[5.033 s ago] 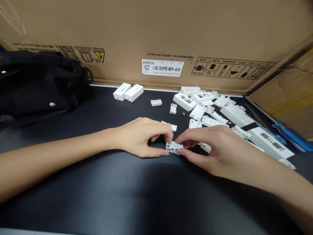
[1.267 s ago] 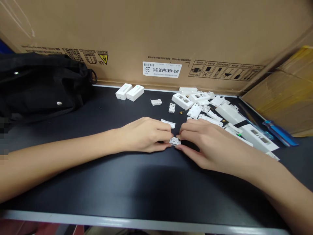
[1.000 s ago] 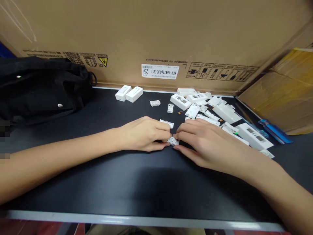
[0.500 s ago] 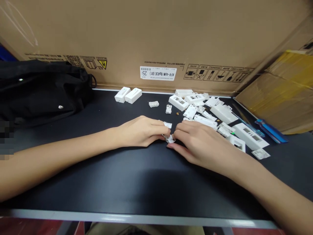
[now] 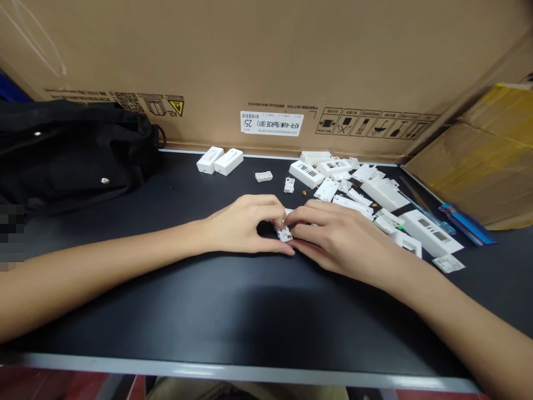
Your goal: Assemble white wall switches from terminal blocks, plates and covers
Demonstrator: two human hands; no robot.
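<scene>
Between my two hands, low over the black table top, is a small white plastic part [image 5: 284,232] with a brass-coloured spot on it. My left hand [image 5: 250,223] has its curled fingers on the part's upper left edge, and its thumb stretches below it. From the right, the fingers and thumb of my right hand [image 5: 328,230] close on the part and hide its right side. Beyond the hands lie two small loose white pieces, one oblong [image 5: 264,176] and one nearly square [image 5: 288,185]. A tiny brass-coloured bit [image 5: 305,193] is beside them.
White housings [image 5: 433,233] and smaller plastic parts are heaped at the right. Blue-handled screwdrivers [image 5: 466,222] lie by a taped carton [image 5: 478,161]. Two closed white cases [image 5: 228,161] stand at the back, before a large cardboard box [image 5: 208,61]. A black bag [image 5: 75,150] rests at the left.
The left thumb has moved down and out from the left fingers, so more of the white part shows. My right fingers have shifted slightly left over it.
</scene>
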